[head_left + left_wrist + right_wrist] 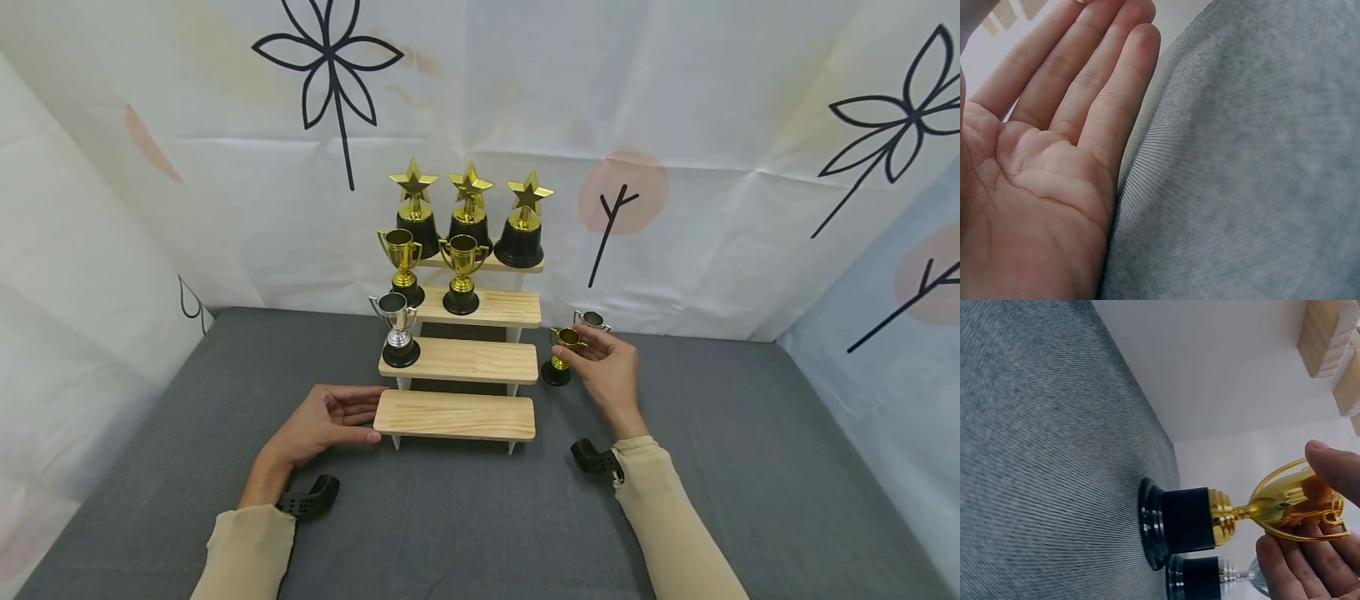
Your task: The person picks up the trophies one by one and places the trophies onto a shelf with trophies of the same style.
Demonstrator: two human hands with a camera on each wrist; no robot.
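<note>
No text, label, brand, number or sign can be read on the trophies [461, 271], the wooden step stand [457, 361], the grey cloth [450, 517] or the backdrop [675, 125], which bears only drawn flower outlines.

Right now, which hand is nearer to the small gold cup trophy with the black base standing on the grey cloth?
Right. The right hand pinches the gold cup trophy; the left hand rests at the lowest wooden step, far across.

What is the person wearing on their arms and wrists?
Both arms wear long, snug beige sleeves that end at the wrists. A small black device with tiny holes sits strapped at the left wrist, and another black device at the right. The hands are bare: no gloves or rings show.
</note>
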